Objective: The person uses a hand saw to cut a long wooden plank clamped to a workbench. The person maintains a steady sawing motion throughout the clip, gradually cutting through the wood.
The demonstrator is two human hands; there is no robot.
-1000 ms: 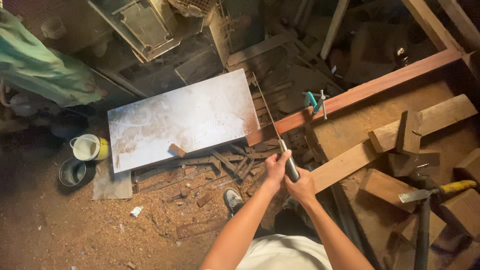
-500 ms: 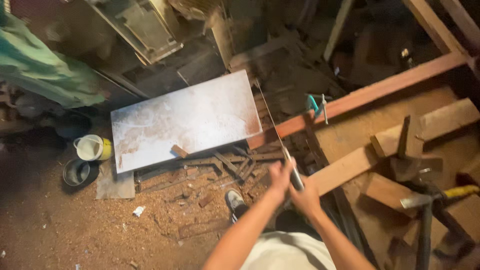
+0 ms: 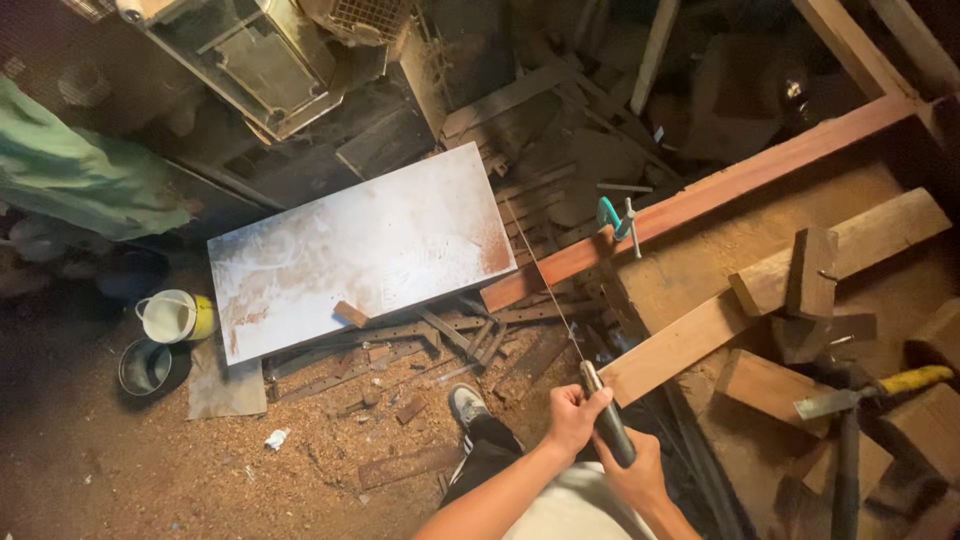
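Note:
Both my hands grip the dark handle of a hand saw [image 3: 608, 425] near the bottom of the head view. My left hand [image 3: 572, 415] wraps the upper part of the handle and my right hand [image 3: 637, 474] holds its lower end. The thin blade [image 3: 545, 285] is seen edge-on and runs up and left, crossing the low end of a long reddish plank [image 3: 720, 185]. A teal clamp [image 3: 610, 215] sits on that plank just right of the blade. My shoe [image 3: 467, 405] stands on the sawdust floor below.
A large pale board [image 3: 360, 250] lies left of the plank over wood offcuts. A white bucket [image 3: 175, 315] and a dark bowl [image 3: 150, 368] sit at the far left. Timber blocks [image 3: 800, 290] and a yellow-handled tool [image 3: 870, 390] crowd the bench on the right.
The saw handle and both hands have drawn back toward my body, down and slightly right. The plank, clamp and board have stayed put.

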